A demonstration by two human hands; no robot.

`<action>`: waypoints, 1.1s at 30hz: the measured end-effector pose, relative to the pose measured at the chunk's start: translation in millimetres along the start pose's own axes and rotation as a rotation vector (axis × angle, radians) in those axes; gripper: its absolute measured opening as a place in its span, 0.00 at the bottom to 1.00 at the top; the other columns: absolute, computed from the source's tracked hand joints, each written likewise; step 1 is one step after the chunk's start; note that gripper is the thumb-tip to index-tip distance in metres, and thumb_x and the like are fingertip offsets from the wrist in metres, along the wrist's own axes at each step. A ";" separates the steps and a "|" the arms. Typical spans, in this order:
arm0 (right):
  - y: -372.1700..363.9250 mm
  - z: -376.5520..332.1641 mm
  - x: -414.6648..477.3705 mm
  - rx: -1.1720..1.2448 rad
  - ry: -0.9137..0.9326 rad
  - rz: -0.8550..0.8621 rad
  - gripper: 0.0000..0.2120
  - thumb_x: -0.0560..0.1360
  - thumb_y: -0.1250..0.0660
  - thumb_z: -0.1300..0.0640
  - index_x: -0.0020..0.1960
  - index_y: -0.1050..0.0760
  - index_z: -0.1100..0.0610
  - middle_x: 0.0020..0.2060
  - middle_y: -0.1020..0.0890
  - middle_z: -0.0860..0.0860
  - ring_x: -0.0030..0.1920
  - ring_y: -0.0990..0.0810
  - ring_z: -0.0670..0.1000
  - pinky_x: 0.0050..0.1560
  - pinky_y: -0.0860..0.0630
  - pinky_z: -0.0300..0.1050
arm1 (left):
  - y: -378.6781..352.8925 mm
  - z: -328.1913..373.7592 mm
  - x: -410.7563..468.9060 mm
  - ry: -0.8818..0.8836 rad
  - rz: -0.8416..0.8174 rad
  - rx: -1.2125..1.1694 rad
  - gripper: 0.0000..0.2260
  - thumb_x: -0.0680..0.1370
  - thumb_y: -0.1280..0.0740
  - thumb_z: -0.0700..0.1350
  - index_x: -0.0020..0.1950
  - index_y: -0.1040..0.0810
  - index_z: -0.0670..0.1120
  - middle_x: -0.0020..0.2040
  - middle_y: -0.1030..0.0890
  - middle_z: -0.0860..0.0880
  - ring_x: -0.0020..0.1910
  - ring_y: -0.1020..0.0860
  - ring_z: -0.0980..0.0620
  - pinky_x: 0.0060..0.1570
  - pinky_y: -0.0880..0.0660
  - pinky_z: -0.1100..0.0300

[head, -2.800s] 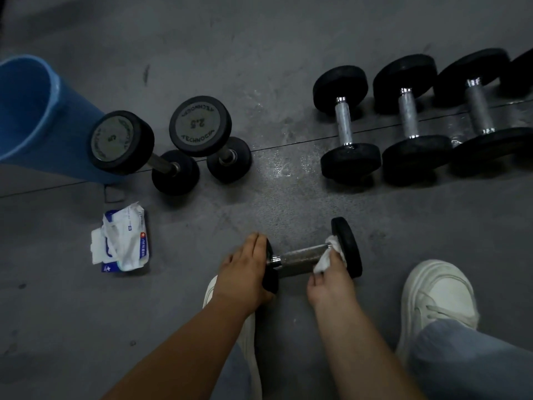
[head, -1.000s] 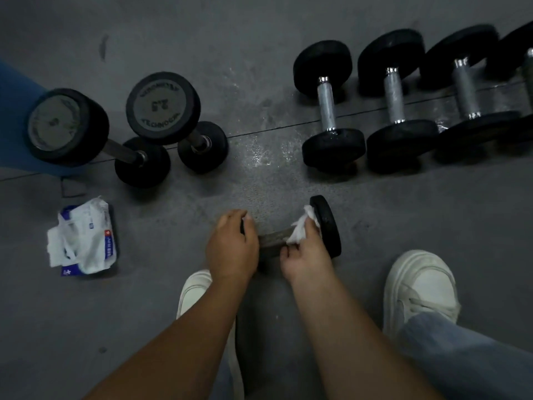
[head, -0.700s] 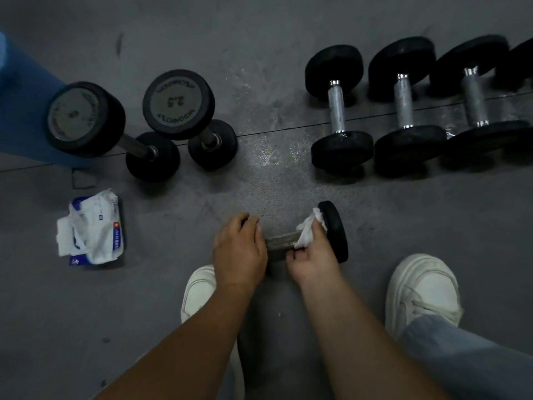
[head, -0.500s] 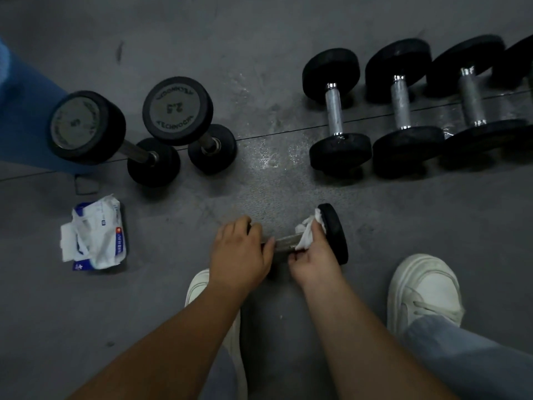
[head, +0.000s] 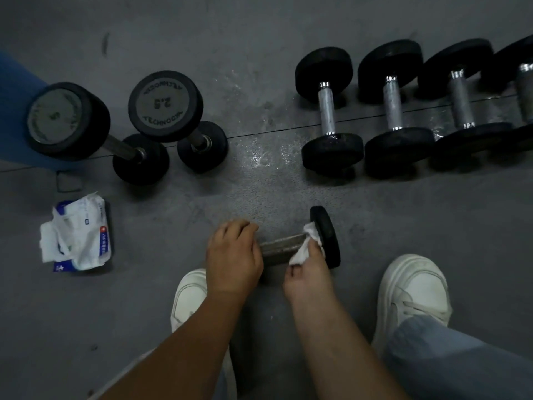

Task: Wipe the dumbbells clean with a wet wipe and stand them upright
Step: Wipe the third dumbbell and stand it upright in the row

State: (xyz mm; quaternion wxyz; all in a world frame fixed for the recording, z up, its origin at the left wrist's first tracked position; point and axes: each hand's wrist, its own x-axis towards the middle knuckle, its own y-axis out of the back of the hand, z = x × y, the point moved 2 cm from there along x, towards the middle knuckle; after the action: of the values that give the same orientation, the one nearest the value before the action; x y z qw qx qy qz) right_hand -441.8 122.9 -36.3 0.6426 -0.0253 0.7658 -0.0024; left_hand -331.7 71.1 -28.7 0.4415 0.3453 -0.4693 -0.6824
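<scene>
While the pack of wipes [head: 78, 235] lay on the grey floor [head: 259, 30] at the far left, two upright dumbbells [head: 165, 106] stood just beyond it. Nearer the person, the left hand [head: 233, 255] had its fingers curled over the left end of a small dumbbell [head: 284, 249] lying on its side between two white shoes [head: 415, 287]. The right hand [head: 308, 275] pinched a white wet wipe [head: 305, 249] against the handle, right beside the black right head. Farther right, a row of dumbbells [head: 328, 111] lay side by side.

Dim grey speckled floor [head: 259, 39] (one thin seam [head: 259, 133] across it), blue container [head: 11, 111] at left edge.
</scene>
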 end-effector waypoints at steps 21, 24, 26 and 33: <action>-10.9 -7.6 4.8 -0.013 -0.060 -0.098 0.21 0.77 0.33 0.48 0.68 0.31 0.51 0.68 0.27 0.56 0.69 0.29 0.55 0.62 0.29 0.51 | 1.4 2.2 6.0 0.046 -0.068 -0.003 0.17 0.71 0.43 0.45 0.52 0.17 0.45 0.50 0.19 0.46 0.51 0.23 0.42 0.52 0.24 0.49; -10.7 -4.5 13.6 -0.047 -0.046 -0.131 0.24 0.74 0.31 0.51 0.67 0.33 0.51 0.66 0.26 0.56 0.62 0.25 0.55 0.62 0.27 0.52 | 1.6 1.0 5.3 0.026 -0.069 0.014 0.16 0.71 0.42 0.45 0.50 0.17 0.45 0.50 0.19 0.47 0.51 0.23 0.43 0.51 0.25 0.50; 5.7 -4.3 22.8 0.051 0.003 -0.050 0.23 0.77 0.32 0.54 0.69 0.33 0.55 0.66 0.26 0.56 0.63 0.25 0.54 0.65 0.29 0.52 | 2.9 0.9 2.2 0.024 -0.064 0.013 0.16 0.72 0.42 0.46 0.49 0.16 0.45 0.49 0.19 0.47 0.51 0.23 0.43 0.52 0.26 0.51; -13.8 -6.7 11.1 -0.063 -0.069 -0.060 0.25 0.77 0.34 0.46 0.72 0.31 0.51 0.73 0.31 0.52 0.73 0.35 0.53 0.70 0.35 0.54 | 3.7 3.8 5.8 0.030 -0.065 -0.003 0.15 0.70 0.41 0.44 0.48 0.17 0.45 0.48 0.19 0.47 0.50 0.23 0.44 0.51 0.25 0.52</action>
State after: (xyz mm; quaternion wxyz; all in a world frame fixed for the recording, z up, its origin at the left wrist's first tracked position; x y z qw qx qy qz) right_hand -449.8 108.5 -45.6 0.6670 -0.0687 0.7419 0.0032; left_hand -336.2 66.4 -24.3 0.4266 0.3697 -0.4500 -0.6920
